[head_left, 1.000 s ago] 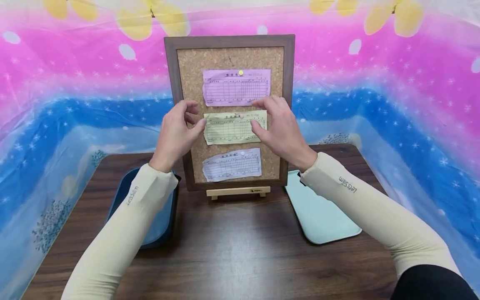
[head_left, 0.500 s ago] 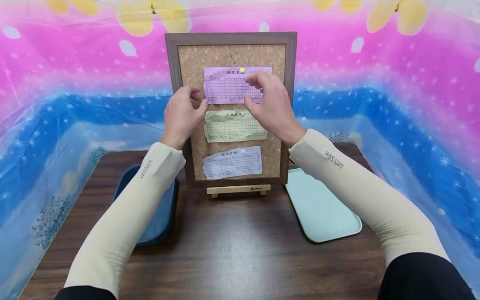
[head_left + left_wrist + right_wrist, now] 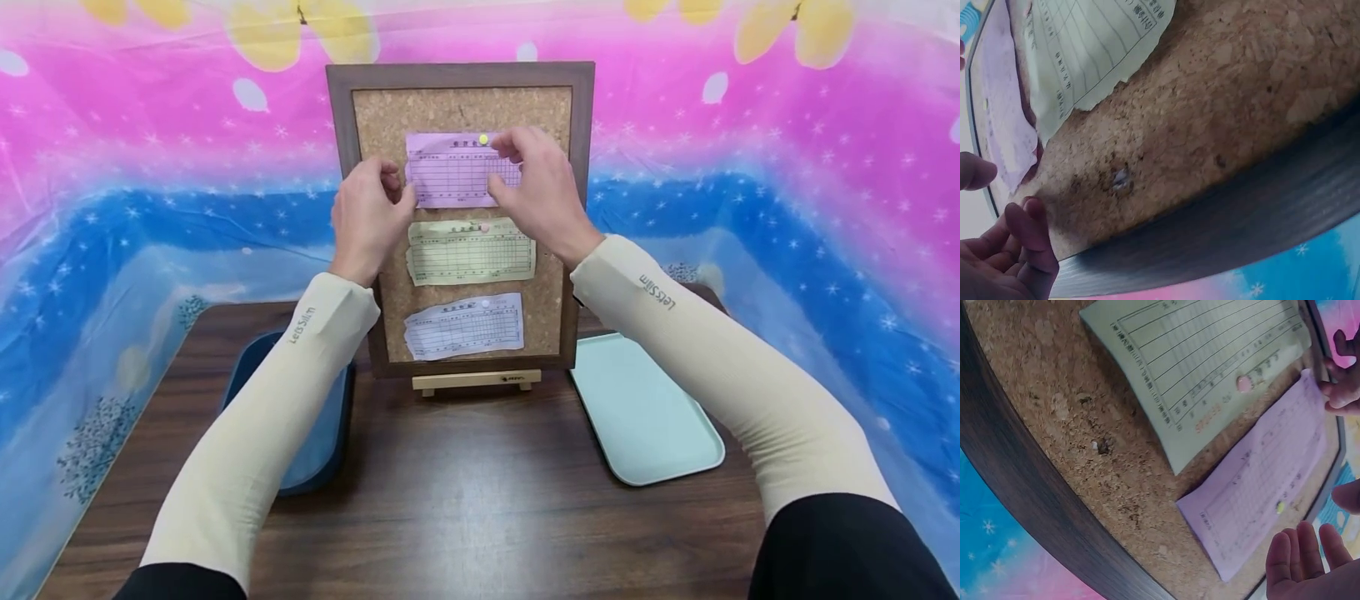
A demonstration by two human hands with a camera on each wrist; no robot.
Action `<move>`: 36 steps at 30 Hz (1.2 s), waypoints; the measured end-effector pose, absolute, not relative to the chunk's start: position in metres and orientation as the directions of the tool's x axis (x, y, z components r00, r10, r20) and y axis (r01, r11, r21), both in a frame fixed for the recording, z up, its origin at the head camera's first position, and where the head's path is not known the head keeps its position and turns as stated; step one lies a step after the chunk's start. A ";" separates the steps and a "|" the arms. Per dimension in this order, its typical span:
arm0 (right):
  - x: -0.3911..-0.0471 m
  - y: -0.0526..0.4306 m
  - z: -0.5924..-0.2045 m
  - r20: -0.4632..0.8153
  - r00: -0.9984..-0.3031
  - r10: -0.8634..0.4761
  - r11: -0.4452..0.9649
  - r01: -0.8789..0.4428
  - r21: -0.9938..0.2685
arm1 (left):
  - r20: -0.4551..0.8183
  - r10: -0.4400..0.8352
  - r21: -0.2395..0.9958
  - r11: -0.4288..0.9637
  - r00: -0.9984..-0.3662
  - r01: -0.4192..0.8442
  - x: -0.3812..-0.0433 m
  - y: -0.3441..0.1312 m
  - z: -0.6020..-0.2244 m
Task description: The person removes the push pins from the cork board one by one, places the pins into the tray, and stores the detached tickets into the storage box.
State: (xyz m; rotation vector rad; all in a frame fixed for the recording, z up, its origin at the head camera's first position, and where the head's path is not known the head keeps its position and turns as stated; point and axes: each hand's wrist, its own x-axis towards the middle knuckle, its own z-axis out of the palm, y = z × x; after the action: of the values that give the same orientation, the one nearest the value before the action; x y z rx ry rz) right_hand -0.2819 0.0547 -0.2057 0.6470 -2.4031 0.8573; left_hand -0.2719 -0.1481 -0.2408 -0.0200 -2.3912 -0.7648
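Observation:
A framed cork board (image 3: pixel 412 112) stands upright with three printed paper slips on it. The top purple slip (image 3: pixel 446 179) carries a yellow pushpin (image 3: pixel 483 139). Below it is a green slip (image 3: pixel 468 260) with a pink pushpin (image 3: pixel 1244 384), then a pale lavender slip (image 3: pixel 465 329) with a whitish pushpin (image 3: pixel 486 304). My left hand (image 3: pixel 369 218) hovers at the purple slip's left edge, thumb and fingers apart; whether it touches the paper I cannot tell. Just right of the yellow pushpin, my right hand (image 3: pixel 543 192) has loosely bent fingers, thumb spread, nothing between them.
A small wooden easel (image 3: pixel 476 381) supports the board on a dark wood table (image 3: pixel 480 500). At the left is a blue tray (image 3: pixel 318 450), partly covered by my left forearm. A pale mint tray (image 3: pixel 652 433) lies at the right. Patterned cloth (image 3: pixel 825 208) surrounds the table.
Both hands have risen from beside the green slip to the purple one. My right hand has moved up and slightly left, near the yellow pushpin. The slips stay in place.

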 end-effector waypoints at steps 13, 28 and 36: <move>-0.306 0.047 -0.197 0.509 -0.828 -0.235 0.695 -0.509 -0.507 | 0.590 -0.197 0.548 0.810 -0.783 0.210 -0.282 -0.137 -0.237; -0.314 0.034 -0.188 0.416 -0.879 -0.233 0.698 -0.449 -0.559 | 0.544 -0.188 0.544 0.821 -0.818 0.174 -0.283 -0.131 -0.237; -0.321 0.026 -0.188 0.420 -0.882 -0.215 0.738 -0.428 -0.522 | 0.529 -0.176 0.550 0.816 -0.830 0.177 -0.283 -0.131 -0.240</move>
State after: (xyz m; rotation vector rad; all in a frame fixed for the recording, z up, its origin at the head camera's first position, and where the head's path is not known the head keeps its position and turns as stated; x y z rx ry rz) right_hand -0.3213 0.0264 -0.1883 0.4981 -2.6076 0.9009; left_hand -0.2833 -0.1315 -0.2395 -0.0007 -2.4183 -0.8083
